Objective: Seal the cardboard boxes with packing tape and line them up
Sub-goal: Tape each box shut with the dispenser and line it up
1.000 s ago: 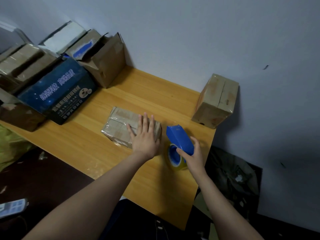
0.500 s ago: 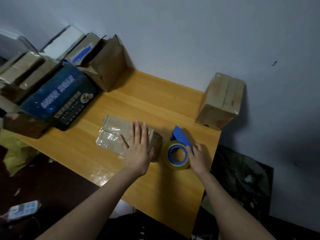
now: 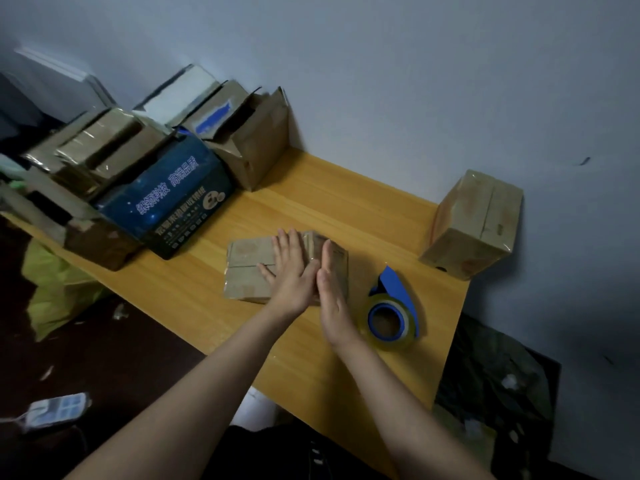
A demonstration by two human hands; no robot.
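Observation:
A flat taped cardboard box (image 3: 247, 268) lies in the middle of the wooden table (image 3: 346, 202). My left hand (image 3: 292, 271) presses flat on its top with straight fingers. My right hand (image 3: 330, 299) stands on edge against the box's right end, fingers straight. A blue tape dispenser (image 3: 393, 311) with a roll of clear tape lies on the table just right of my right hand, untouched. A second taped box (image 3: 474, 225) stands at the table's far right corner by the wall.
A heap of boxes fills the table's left end: a dark blue printed box (image 3: 166, 199), an open brown box (image 3: 252, 140), several taped ones (image 3: 100, 147). A dark bag (image 3: 495, 386) lies on the floor to the right, a yellow-green bag (image 3: 55, 296) to the left.
My right hand set the tape dispenser down on the table, let go of it and moved left to the box's right end. My left hand stayed flat on the box.

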